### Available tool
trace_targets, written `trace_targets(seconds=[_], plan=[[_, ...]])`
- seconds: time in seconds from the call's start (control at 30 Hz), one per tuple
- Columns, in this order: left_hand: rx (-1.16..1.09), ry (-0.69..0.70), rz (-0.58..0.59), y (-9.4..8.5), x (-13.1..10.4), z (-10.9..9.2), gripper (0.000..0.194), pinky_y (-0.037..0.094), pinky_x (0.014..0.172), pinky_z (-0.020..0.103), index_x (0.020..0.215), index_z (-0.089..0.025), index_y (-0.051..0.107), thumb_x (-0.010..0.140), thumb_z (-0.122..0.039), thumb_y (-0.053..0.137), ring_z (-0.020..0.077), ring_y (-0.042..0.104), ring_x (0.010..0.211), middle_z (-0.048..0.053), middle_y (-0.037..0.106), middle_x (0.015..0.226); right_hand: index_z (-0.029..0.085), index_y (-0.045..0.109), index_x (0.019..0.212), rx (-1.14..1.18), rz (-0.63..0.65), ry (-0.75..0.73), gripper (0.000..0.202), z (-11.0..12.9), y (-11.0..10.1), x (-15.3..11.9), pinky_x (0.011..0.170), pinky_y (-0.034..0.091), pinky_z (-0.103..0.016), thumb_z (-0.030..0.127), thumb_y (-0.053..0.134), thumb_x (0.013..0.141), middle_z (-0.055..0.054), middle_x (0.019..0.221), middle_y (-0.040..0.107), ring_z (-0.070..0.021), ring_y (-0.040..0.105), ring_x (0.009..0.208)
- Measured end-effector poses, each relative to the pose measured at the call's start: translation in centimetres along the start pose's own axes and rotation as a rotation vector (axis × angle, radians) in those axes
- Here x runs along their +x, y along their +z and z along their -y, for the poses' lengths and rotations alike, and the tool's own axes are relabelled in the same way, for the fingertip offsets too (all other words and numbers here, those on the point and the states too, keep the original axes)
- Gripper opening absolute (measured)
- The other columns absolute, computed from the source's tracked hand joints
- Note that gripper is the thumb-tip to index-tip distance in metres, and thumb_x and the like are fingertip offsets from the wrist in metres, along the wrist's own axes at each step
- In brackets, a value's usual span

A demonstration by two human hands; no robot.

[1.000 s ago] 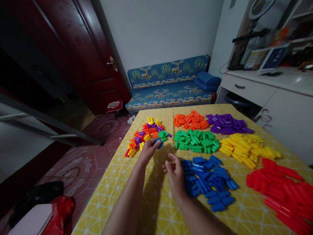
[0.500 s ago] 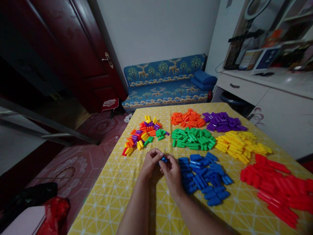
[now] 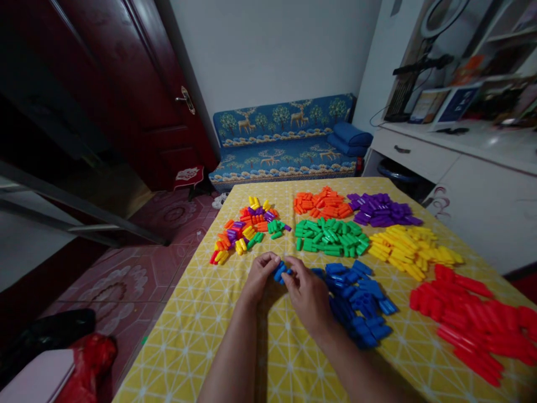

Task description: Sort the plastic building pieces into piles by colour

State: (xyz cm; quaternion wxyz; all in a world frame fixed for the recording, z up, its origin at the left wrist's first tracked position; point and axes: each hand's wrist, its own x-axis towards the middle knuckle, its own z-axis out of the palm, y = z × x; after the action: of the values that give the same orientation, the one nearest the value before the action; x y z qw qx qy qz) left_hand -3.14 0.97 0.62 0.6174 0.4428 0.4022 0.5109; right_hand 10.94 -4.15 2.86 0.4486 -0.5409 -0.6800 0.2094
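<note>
Between my hands, above the near middle of the table, are small blue plastic building blocks (image 3: 280, 272). My left hand (image 3: 260, 275) pinches them from the left side. From the right, my right hand (image 3: 305, 288) has its thumb and fingers closed on the same blue blocks. How many pieces are joined there is hard to make out. Just right of my right hand lies a pile of blue blocks (image 3: 363, 296), partly hidden by that hand and forearm. Beyond my hands is a pile of green blocks (image 3: 331, 237).
Mixed-colour joined blocks (image 3: 245, 228) lie at the table's left. Orange (image 3: 322, 202), purple (image 3: 381, 210), yellow (image 3: 413, 249) and red blocks (image 3: 474, 319) form separate piles to the right. A yellow patterned cloth (image 3: 184, 341) covers the table. A blue sofa (image 3: 285, 154) stands behind it.
My right hand has shifted right and turned, covering more of the blue pile. More of the blue blocks now shows between my fingers. My left hand has barely moved.
</note>
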Motion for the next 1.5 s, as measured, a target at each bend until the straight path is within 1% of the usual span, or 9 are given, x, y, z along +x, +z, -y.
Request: trace_targets(seconds=[0.2,0.43,0.6,0.73,0.9,1.1,1.23,1.37,1.5], plan=[[0.145,0.029,0.039,0.6,0.0,-0.6,0.034,0.033,0.056,0.021,0.07,-0.014,0.066,0.07,-0.045,0.079,0.0082,0.045,0.054,-0.002,0.054,0.057,0.024,0.068,0.103,-0.482,0.091,0.048,0.018,-0.7,-5.3,3.1,0.081,0.041,-0.033,0.021,0.056,0.091,-0.003,0.092,0.074,-0.0227,0.066,0.091],[0.133,0.031,-0.023,0.7,0.3,-0.4,0.035,0.034,0.054,0.021,0.07,-0.014,0.066,0.066,-0.046,0.081,0.0079,0.045,0.051,-0.002,0.054,0.055,0.023,0.073,0.095,-0.67,0.084,0.134,0.016,-4.0,-6.5,3.6,0.08,0.041,-0.037,0.018,0.066,0.082,-0.008,0.097,0.071,-0.0269,0.063,0.094],[0.102,0.072,-0.096,0.7,0.6,0.0,0.03,0.037,0.054,0.02,0.072,-0.015,0.068,0.067,-0.042,0.08,0.0081,0.047,0.053,-0.001,0.058,0.06,0.021,0.069,0.1,-0.361,-0.028,-0.033,0.023,-1.8,-3.2,2.3,0.083,0.045,-0.036,0.012,0.056,0.083,-0.009,0.101,0.066,-0.0242,0.062,0.094],[0.106,0.181,-0.348,0.4,1.1,0.8,0.025,0.041,0.058,0.022,0.078,-0.016,0.067,0.07,-0.038,0.076,0.01,0.052,0.056,-0.001,0.062,0.066,0.019,0.065,0.105,0.047,0.076,0.027,0.028,-0.5,1.8,0.7,0.072,0.051,-0.029,0.012,0.051,0.081,-0.007,0.095,0.067,-0.0183,0.064,0.08],[0.338,0.316,-0.553,-0.2,1.7,1.1,0.014,0.047,0.068,0.026,0.082,-0.018,0.069,0.079,-0.031,0.065,0.0157,0.062,0.072,0.003,0.068,0.078,0.016,0.067,0.104,0.043,0.033,0.074,0.032,-2.0,4.9,-0.1,0.072,0.051,-0.031,0.012,0.05,0.077,-0.007,0.083,0.07,-0.0196,0.065,0.074],[0.709,0.432,-0.421,-0.5,6.4,-0.4,0.036,0.052,0.087,0.038,0.11,-0.018,0.068,0.075,-0.011,0.06,0.0247,0.063,0.102,0.011,0.067,0.11,0.015,0.067,0.098,0.057,0.001,0.04,0.028,-2.5,4.8,-0.2,0.071,0.051,-0.03,0.012,0.047,0.079,-0.008,0.08,0.07,-0.0202,0.066,0.076],[1.015,0.451,-0.247,-0.5,10.2,-1.1,0.065,0.039,0.109,0.047,0.126,-0.02,0.063,0.067,0.005,0.054,0.0292,0.051,0.126,0.013,0.059,0.131,0.016,0.067,0.097,0.112,0.019,0.066,0.024,-2.5,4.9,-0.4,0.073,0.052,-0.03,0.013,0.048,0.082,-0.007,0.083,0.07,-0.0194,0.066,0.078],[1.075,0.42,-0.143,-0.5,12.0,-1.0,0.057,0.04,0.108,0.046,0.118,-0.015,0.069,0.07,0.007,0.048,0.0286,0.055,0.12,0.016,0.061,0.129,0.018,0.066,0.097,0.132,0.032,0.063,0.024,-2.7,5.2,-0.4,0.076,0.051,-0.03,0.012,0.048,0.082,-0.006,0.088,0.07,-0.0192,0.067,0.083],[1.026,0.439,-0.17,-0.6,12.2,-1.0,0.046,0.045,0.102,0.044,0.105,-0.018,0.073,0.07,0.004,0.053,0.0263,0.059,0.11,0.012,0.065,0.117,0.02,0.066,0.094,0.153,0.031,0.054,0.023,-2.6,5.1,-0.4,0.076,0.052,-0.029,0.01,0.048,0.082,-0.006,0.089,0.07,-0.0182,0.067,0.083]])
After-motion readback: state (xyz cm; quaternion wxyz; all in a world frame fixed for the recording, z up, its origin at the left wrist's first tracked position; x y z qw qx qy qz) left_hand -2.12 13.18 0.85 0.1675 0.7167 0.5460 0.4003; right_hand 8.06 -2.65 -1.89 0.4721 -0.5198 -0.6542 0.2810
